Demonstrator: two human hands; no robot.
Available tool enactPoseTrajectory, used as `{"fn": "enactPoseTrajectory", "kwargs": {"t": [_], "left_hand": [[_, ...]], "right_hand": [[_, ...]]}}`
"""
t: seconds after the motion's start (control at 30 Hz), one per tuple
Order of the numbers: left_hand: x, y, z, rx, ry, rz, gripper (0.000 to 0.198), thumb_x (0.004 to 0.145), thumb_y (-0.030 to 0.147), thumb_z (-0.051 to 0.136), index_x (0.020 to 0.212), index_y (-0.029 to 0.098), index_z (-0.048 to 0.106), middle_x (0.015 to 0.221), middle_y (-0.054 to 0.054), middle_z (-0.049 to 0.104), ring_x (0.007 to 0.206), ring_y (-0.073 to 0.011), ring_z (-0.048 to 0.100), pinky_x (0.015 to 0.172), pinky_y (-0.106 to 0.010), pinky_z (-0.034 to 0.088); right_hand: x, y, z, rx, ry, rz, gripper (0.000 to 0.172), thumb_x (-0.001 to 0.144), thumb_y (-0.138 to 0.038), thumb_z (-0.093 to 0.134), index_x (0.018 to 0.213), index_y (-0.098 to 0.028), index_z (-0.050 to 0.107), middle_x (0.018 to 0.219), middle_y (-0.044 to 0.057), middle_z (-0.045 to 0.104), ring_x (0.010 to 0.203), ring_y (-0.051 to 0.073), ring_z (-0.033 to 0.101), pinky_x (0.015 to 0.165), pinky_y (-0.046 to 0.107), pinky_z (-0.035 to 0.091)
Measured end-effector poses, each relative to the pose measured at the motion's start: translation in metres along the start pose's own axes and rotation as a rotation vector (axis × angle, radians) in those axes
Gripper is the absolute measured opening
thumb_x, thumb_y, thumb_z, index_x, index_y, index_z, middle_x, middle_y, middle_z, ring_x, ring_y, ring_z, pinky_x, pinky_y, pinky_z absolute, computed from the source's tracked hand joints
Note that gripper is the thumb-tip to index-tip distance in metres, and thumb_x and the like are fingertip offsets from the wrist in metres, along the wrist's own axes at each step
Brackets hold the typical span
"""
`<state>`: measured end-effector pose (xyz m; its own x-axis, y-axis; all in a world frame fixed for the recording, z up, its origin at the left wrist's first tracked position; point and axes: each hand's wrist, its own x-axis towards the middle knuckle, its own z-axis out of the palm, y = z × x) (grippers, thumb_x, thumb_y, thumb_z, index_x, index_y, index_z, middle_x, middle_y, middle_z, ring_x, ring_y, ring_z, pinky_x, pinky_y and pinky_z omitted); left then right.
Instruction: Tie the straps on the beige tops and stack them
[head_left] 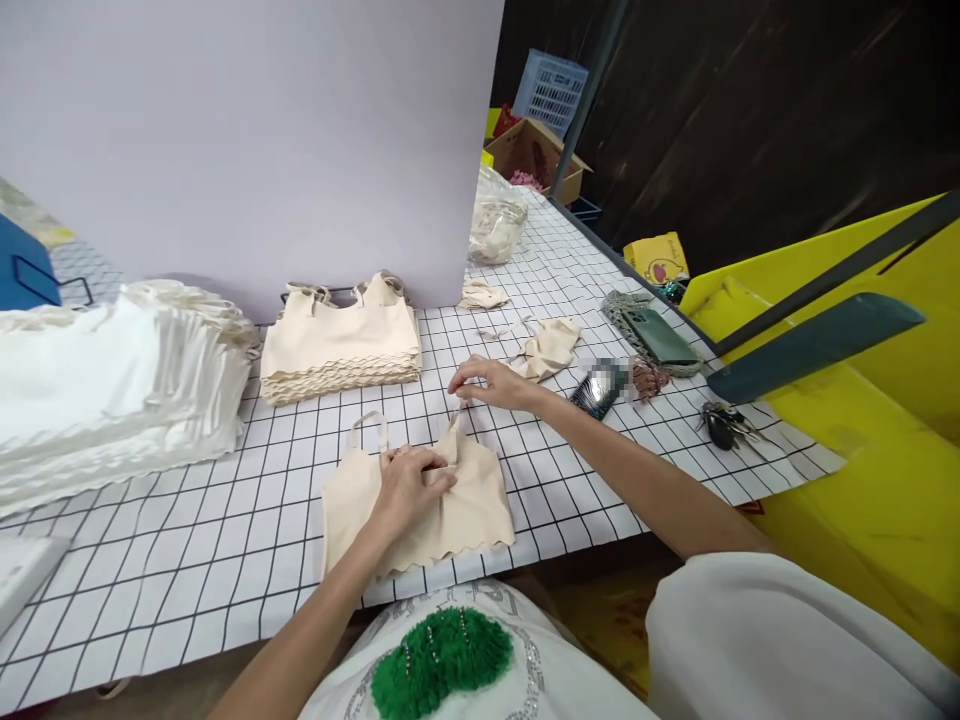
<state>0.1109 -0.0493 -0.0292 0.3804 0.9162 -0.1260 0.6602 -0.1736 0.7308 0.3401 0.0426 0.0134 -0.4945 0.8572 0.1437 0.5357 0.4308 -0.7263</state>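
Note:
A beige bra top with a scalloped lower edge lies on the grid-patterned table in front of me. My left hand rests on its middle, fingers bent and closed on the fabric at the neckline. Above the top's right side, my right hand pinches the end of a shoulder strap and draws it upward. The other strap stands in a loose loop beyond my left hand. Behind lies a neat stack of similar beige tops, apart from both hands.
A tall stack of white garments fills the left. To the right are loose beige cloth, a dark shiny packet, a green phone and keys. A pale upright panel stands behind the stacks.

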Motion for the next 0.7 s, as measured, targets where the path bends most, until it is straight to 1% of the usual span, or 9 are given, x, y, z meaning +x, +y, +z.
{"fn": "enactPoseTrajectory", "kwargs": {"t": [0.07, 0.13, 0.23, 0.3, 0.37, 0.43, 0.53, 0.6, 0.7], "left_hand": [[0.0, 0.001, 0.001, -0.009, 0.015, 0.0, 0.004, 0.081, 0.026, 0.072, 0.084, 0.023, 0.073, 0.097, -0.002, 0.078, 0.102, -0.0283, 0.064, 0.101, -0.051, 0.031], [-0.001, 0.001, 0.002, -0.008, 0.04, 0.005, 0.006, 0.083, 0.029, 0.071, 0.082, 0.023, 0.073, 0.094, -0.002, 0.078, 0.099, -0.028, 0.064, 0.1, -0.051, 0.03], [-0.002, 0.0, 0.005, 0.007, 0.08, 0.036, 0.009, 0.085, 0.029, 0.068, 0.079, 0.023, 0.072, 0.093, -0.002, 0.078, 0.095, -0.0269, 0.064, 0.099, -0.05, 0.03], [-0.003, -0.001, 0.008, 0.019, 0.108, 0.064, 0.009, 0.085, 0.026, 0.067, 0.079, 0.023, 0.072, 0.094, -0.002, 0.078, 0.095, -0.0266, 0.064, 0.098, -0.049, 0.031], [-0.004, -0.003, 0.009, 0.033, 0.123, 0.092, 0.008, 0.085, 0.024, 0.066, 0.08, 0.023, 0.072, 0.094, -0.002, 0.078, 0.095, -0.0261, 0.063, 0.097, -0.048, 0.03], [-0.005, -0.005, 0.011, 0.045, 0.126, 0.116, 0.008, 0.086, 0.023, 0.066, 0.08, 0.023, 0.072, 0.092, -0.002, 0.078, 0.094, -0.0254, 0.063, 0.097, -0.048, 0.029], [-0.007, -0.007, 0.011, 0.054, 0.134, 0.142, 0.007, 0.087, 0.023, 0.066, 0.083, 0.024, 0.073, 0.092, -0.002, 0.077, 0.093, -0.0246, 0.062, 0.097, -0.047, 0.029], [-0.008, -0.007, 0.011, 0.056, 0.14, 0.149, 0.007, 0.087, 0.022, 0.067, 0.085, 0.024, 0.073, 0.093, -0.001, 0.077, 0.093, -0.0245, 0.061, 0.097, -0.047, 0.028], [-0.009, -0.006, 0.011, 0.063, 0.139, 0.16, 0.008, 0.086, 0.02, 0.066, 0.085, 0.024, 0.073, 0.093, -0.001, 0.077, 0.093, -0.0242, 0.06, 0.096, -0.047, 0.028]], "right_hand": [[-0.007, -0.003, 0.004, -0.124, 0.066, 0.024, 0.012, 0.088, -0.015, 0.061, 0.085, -0.018, 0.072, 0.088, 0.006, 0.071, 0.091, 0.02, 0.059, 0.087, 0.033, 0.044], [-0.017, -0.008, 0.01, -0.236, 0.119, 0.103, 0.016, 0.091, -0.016, 0.058, 0.081, -0.016, 0.07, 0.084, 0.006, 0.07, 0.083, 0.018, 0.058, 0.08, 0.03, 0.042], [-0.028, -0.022, 0.022, -0.353, 0.1, 0.279, 0.03, 0.097, -0.028, 0.055, 0.072, -0.017, 0.068, 0.073, 0.005, 0.069, 0.073, 0.017, 0.058, 0.071, 0.029, 0.039], [-0.028, -0.031, 0.032, -0.444, 0.06, 0.41, 0.04, 0.099, -0.041, 0.054, 0.071, -0.017, 0.069, 0.074, 0.007, 0.07, 0.078, 0.02, 0.062, 0.074, 0.03, 0.041], [-0.021, -0.038, 0.039, -0.533, 0.012, 0.526, 0.046, 0.098, -0.051, 0.052, 0.078, -0.016, 0.073, 0.082, 0.012, 0.073, 0.09, 0.026, 0.066, 0.082, 0.034, 0.044], [-0.011, -0.04, 0.044, -0.593, -0.038, 0.602, 0.048, 0.097, -0.054, 0.051, 0.091, -0.013, 0.075, 0.094, 0.017, 0.075, 0.1, 0.03, 0.067, 0.089, 0.037, 0.046], [0.003, -0.037, 0.045, -0.625, -0.081, 0.643, 0.041, 0.095, -0.047, 0.056, 0.107, -0.012, 0.074, 0.107, 0.02, 0.073, 0.109, 0.032, 0.066, 0.093, 0.039, 0.047], [0.007, -0.035, 0.043, -0.625, -0.09, 0.649, 0.036, 0.093, -0.041, 0.06, 0.111, -0.012, 0.073, 0.11, 0.019, 0.073, 0.11, 0.031, 0.065, 0.094, 0.038, 0.048], [0.009, -0.035, 0.039, -0.632, -0.092, 0.654, 0.037, 0.093, -0.038, 0.058, 0.115, -0.012, 0.07, 0.114, 0.019, 0.072, 0.114, 0.032, 0.064, 0.095, 0.039, 0.048]]}}
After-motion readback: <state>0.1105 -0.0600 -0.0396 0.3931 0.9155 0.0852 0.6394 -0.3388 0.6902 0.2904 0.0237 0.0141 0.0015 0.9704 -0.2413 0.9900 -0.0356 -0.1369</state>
